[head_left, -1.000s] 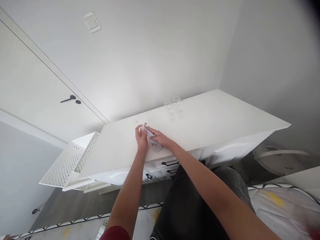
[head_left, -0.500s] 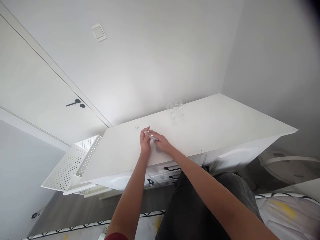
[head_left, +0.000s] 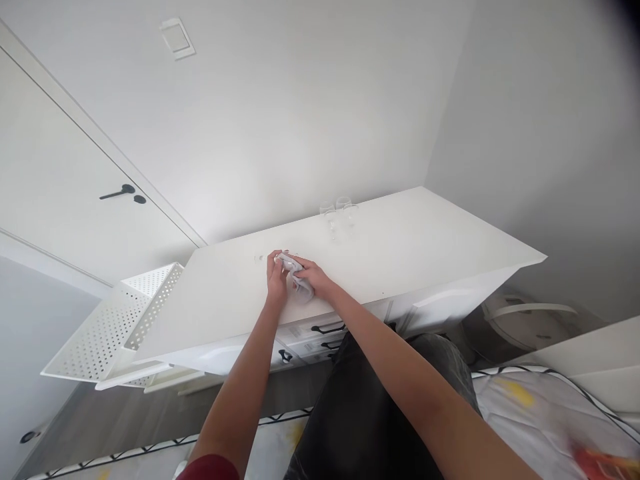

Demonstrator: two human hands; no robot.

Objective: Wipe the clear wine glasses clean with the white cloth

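Observation:
My left hand (head_left: 277, 273) and my right hand (head_left: 314, 277) are close together over the white cabinet top (head_left: 390, 240). The fingers of my right hand are closed on a light grey cloth (head_left: 303, 289), whose loose end hangs down between the hands. The left fingers curl around a clear glass (head_left: 287, 254) at the cloth's upper end; fingers and cloth hide most of it. Just left of the hands, a small clear thing (head_left: 259, 258) is on the cabinet top, too faint to name. Several stemmed glasses (head_left: 340, 212) stand behind, near the wall.
White perforated shelves (head_left: 90, 337) stand at the cabinet's left end, near a door with a black handle (head_left: 119, 192). Drawers with black pulls (head_left: 327, 329) face me below the top. A pale patterned mat (head_left: 530, 407) and a round-topped bin-like thing (head_left: 525, 323) are at right.
The cloth has been turned and opened out, so more of it hangs below my hands. The whole view has shifted slightly. A blurred red and orange shape appears at lower right.

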